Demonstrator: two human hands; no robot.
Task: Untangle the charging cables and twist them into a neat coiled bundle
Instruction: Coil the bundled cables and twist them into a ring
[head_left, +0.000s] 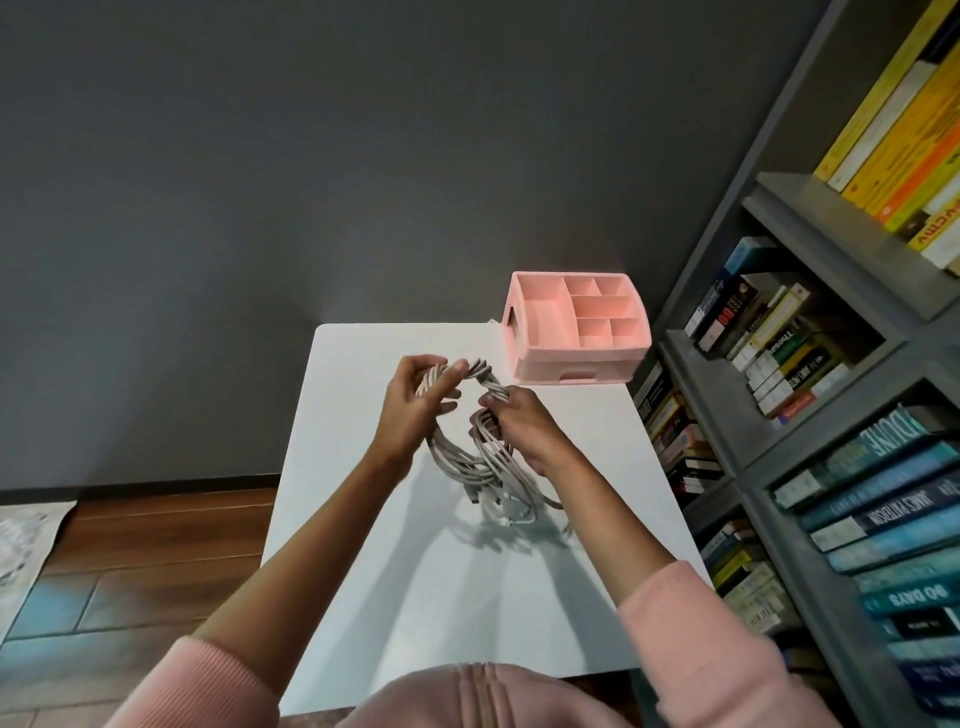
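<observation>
Together, left hand (410, 402) and right hand (519, 421) grip the cables (467, 457) — twisted, looped — above the table (363, 571).

pale braided-looking charging cables (467, 452), matt; smooth white matt tabletop (571, 467); pink moulded plastic organiser tray (524, 332), slight sheen; ribbed pink knit cloth sleeves (691, 639); brown wood-plank floor (156, 545), semi-gloss; grey matt painted bookshelf (810, 208)

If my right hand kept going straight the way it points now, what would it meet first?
Probably the left hand, just across the open loop of the cable bundle from the right hand; depth is unclear.
</observation>
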